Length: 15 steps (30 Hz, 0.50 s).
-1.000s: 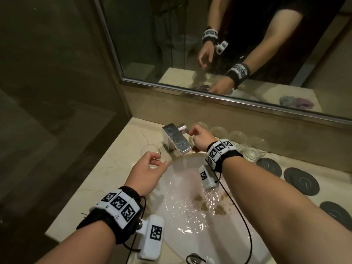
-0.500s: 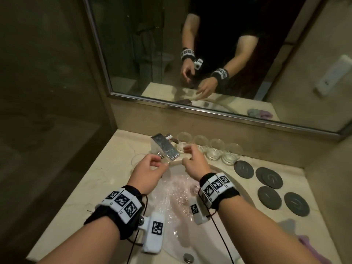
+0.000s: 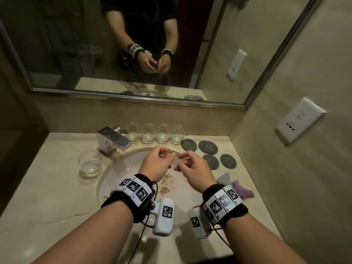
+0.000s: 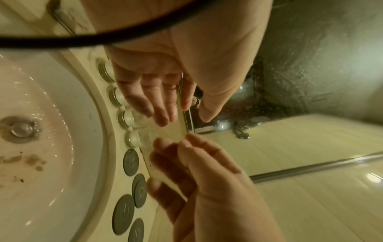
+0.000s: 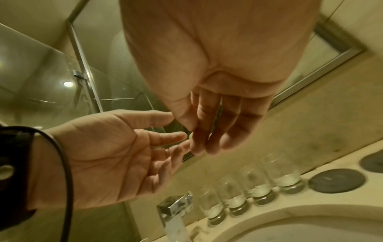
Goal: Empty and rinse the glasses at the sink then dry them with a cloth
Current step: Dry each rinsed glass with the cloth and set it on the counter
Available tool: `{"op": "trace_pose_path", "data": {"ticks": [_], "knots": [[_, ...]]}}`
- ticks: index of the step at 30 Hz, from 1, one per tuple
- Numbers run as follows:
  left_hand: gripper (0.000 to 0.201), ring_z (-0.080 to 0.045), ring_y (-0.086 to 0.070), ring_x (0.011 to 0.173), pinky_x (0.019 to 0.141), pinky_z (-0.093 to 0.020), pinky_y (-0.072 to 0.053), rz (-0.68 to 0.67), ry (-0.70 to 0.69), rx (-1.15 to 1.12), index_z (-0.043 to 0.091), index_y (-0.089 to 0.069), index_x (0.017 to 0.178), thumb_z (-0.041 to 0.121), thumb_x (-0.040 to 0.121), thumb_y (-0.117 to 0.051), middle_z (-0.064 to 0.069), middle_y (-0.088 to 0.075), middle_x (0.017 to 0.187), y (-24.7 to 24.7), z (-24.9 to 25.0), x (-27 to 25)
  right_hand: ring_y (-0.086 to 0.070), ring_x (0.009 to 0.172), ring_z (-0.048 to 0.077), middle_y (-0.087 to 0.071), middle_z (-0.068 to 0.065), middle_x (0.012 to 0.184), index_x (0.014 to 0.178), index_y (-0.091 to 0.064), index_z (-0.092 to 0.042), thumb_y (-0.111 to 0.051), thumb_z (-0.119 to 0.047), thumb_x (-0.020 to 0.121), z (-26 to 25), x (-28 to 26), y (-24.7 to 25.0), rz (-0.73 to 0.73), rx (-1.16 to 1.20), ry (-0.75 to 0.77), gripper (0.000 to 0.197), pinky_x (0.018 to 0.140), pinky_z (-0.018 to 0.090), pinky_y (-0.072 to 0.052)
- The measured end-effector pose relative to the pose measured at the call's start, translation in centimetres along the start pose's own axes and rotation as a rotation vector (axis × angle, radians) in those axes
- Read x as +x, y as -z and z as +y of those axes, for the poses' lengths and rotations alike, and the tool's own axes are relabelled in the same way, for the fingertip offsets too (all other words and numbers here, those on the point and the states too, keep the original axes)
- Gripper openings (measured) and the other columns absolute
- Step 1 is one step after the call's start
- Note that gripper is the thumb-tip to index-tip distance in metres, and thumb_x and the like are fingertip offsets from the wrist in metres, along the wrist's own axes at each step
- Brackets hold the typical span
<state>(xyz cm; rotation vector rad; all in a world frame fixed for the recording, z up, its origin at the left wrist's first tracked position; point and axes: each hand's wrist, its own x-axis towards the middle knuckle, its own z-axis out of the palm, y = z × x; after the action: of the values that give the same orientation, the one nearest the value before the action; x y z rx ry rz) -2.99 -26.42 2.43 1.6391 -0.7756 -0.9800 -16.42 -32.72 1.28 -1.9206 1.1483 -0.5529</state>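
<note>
Marble surface: both hands, left hand [image 3: 155,164] and right hand [image 3: 192,168], hover empty and slack-fingered over the sink [image 3: 118,168]; rinsing seems done, next reach right for the cloth [image 3: 242,189].

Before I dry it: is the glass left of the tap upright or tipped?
Upright. The glass stands on its base, rim up, beside the tap.

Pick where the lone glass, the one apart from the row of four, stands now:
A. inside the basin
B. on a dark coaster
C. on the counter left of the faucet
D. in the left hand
C: the lone glass stands upright on the counter, left of the faucet; both hands hold nothing.
</note>
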Motion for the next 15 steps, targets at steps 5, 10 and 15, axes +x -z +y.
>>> {"op": "trace_pose_path", "data": {"ticks": [5,10,15], "knots": [[0.025,-0.014,-0.065,0.078,0.075,-0.032,-0.054,-0.044,-0.044,0.035,0.015,-0.057,0.113,0.029,0.094,-0.062,-0.001,-0.064,0.102,-2.1,1.0,-0.6,-0.068,0.074,0.012,-0.073,0.000,0.076,0.092,-0.061,-0.019,-0.063,-0.016,0.089,4.6,-2.7,4.3,0.067,-0.032,-0.145,0.005,0.070,0.033,-0.054],[0.023,-0.014,-0.063,0.077,0.072,-0.031,-0.053,-0.023,-0.043,0.009,0.015,-0.057,0.113,0.028,0.095,-0.061,-0.003,-0.064,0.101,-3.8,1.6,-0.7,-0.057,0.080,0.018,-0.062,-0.001,0.083,0.090,-0.062,-0.014,-0.061,-0.015,0.084,10.6,-3.6,8.8,0.089,-0.238,-0.346,0.006,0.066,0.016,-0.040],[0.020,-0.016,-0.064,0.078,0.075,-0.033,-0.054,0.009,-0.024,0.016,0.016,-0.057,0.110,0.028,0.095,-0.060,-0.007,-0.066,0.107,-6.0,1.9,-0.6,-0.057,0.092,0.023,-0.064,0.005,0.103,0.101,-0.061,-0.013,-0.060,-0.016,0.084,15.3,-2.8,11.1,0.132,-0.256,-0.552,0.017,0.073,0.024,-0.040]]}}
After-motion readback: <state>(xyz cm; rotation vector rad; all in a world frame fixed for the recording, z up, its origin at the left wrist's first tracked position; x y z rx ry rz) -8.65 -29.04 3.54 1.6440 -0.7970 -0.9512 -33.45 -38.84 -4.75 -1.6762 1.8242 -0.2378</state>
